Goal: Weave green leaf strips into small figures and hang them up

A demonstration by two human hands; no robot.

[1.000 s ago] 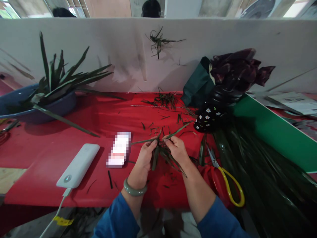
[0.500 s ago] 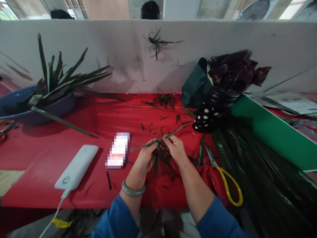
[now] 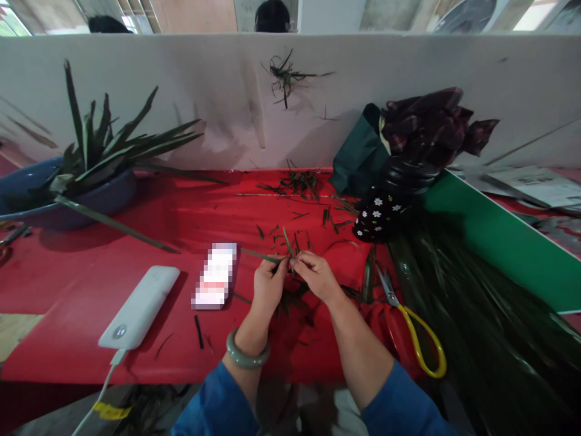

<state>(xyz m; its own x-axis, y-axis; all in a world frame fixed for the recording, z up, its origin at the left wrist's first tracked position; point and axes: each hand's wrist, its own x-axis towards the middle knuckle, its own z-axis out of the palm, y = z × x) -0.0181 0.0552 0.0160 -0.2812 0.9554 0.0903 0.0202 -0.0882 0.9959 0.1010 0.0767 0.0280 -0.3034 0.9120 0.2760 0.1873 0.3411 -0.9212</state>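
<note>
Far left: a blue basin (image 3: 109,200) with stiff green leaves (image 3: 140,118) fanning up and out over its rim. Next, on the red cloth (image 3: 190,206), a white power bank (image 3: 140,309) with its cable, then a lit phone (image 3: 214,275) just left of your work.

Your left hand (image 3: 267,284), bracelet (image 3: 247,351) at its wrist, is closed in a pinch on leaf strips (image 3: 258,254). The strips lie between your two hands, right at the fingertips: one end sticks out left over the left hand toward the phone, another points up and away from you. Darker leaf ends show below, between your hands; cannot tell whether they join the held piece.

Handling, judged: the strips look very light, thin and bendable with some spring, likely to split along the grain if pulled hard, perhaps a little slick. Best hold is thumb against fingertip, close to where they meet; the loose ends give poor control.

Your right hand (image 3: 318,275) pinches at that same meeting point, its thumb just beside the left one. Cannot tell the exact grip; the fingers cover it.

Rightward: a loose leaf (image 3: 370,278), yellow-handled scissors (image 3: 399,307), then a dark glossy pile (image 3: 490,321).
</note>
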